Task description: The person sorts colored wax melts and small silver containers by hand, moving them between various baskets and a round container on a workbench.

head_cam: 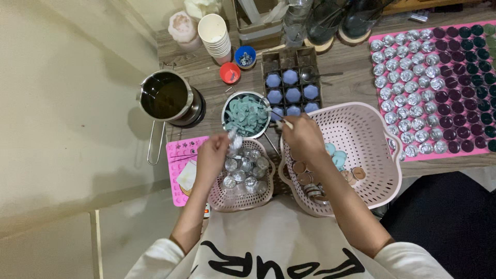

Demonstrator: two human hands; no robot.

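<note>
My left hand (212, 157) holds a small silver foil cup (233, 140) over a small pink basket (264, 195) filled with several more foil cups. My right hand (305, 137) pinches a thin white stick (281, 122) next to a metal bowl (226, 110) of teal wax pieces. Under my right wrist sits a large pink basket (369, 135) holding round brown and teal pieces.
A metal pitcher (168, 96) of dark liquid stands at the left. A dark grid mould (291, 77) holds blue hexagon pieces. A pink mat (376, 39) at the right carries rows of foil and dark cups. Stacked paper cups (216, 34) stand behind, a pink silicone mould (178, 155) lies left.
</note>
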